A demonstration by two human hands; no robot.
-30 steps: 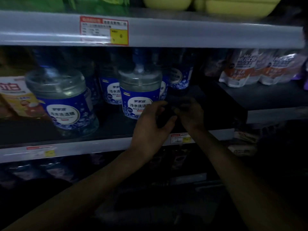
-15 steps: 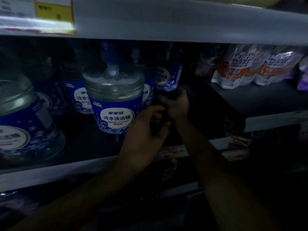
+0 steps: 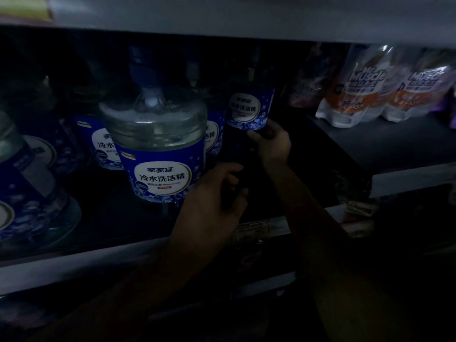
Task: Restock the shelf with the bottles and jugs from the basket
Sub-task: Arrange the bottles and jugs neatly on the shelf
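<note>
Light very poor; right half of the shelf bay is barely legible.

Far left: blue-label jug [image 3: 29,183] at the front of the shelf [image 3: 74,267], partly cut off by the frame. More of the same stand in the row behind.

Centre-left: front jug [image 3: 158,154], upright, cap just under the upper shelf edge [image 3: 246,16]. Headroom looks tight.

Left hand [image 3: 214,201]: just right of the front jug's base, thumb and fingers curled round the lower end of a dark bottle [image 3: 234,156]. No label readable on it.

Dark bottle: long axis near upright, leaning up and to the right, running from the left hand to the right hand. It sits in the gap right of the front jug. Cannot tell whether its base touches the deck.

Right hand [image 3: 274,146]: higher and deeper in, fingers wrapped round the bottle's upper part, knuckles just below the labelled bottle [image 3: 249,107] standing at the back.

Right: a raised dark step [image 3: 394,144] carries white-and-orange pouches [image 3: 365,95], well apart from the hands.

Judgement: the free slot lies ahead of the hands, between the front jug and the step. The right hand is nearer to it and should guide; the left steadies the base. Risk: knocking the labelled bottle. Basket not in view.
</note>
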